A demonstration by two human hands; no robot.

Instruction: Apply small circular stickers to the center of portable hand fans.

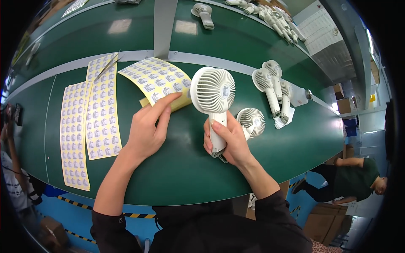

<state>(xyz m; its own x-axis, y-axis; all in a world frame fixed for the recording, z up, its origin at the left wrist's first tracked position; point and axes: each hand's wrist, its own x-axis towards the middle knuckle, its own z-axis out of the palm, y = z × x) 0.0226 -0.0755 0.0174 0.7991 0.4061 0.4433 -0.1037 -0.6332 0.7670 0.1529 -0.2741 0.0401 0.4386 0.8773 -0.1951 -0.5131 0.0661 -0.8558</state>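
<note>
While the green table (190,168) fills most of the frame, the label step looks to be in hand: peeling one sticker for the fan. Flat label sheets (90,122) lie at left of centre. A curled sheet (158,78) sits above the left hand (147,128), whose forefinger presses on the sheet's lower edge, the other fingers loosely curled and grasping nothing. At centre the right hand (230,141) is clenched round the handle of a white fan (213,90), held above the table. Its long axis runs nearly upright in the frame, head toward the top, grille facing the camera. Next, I judge, a fingertip must lift one label cleanly. More fans (270,84) lie at upper right.
</note>
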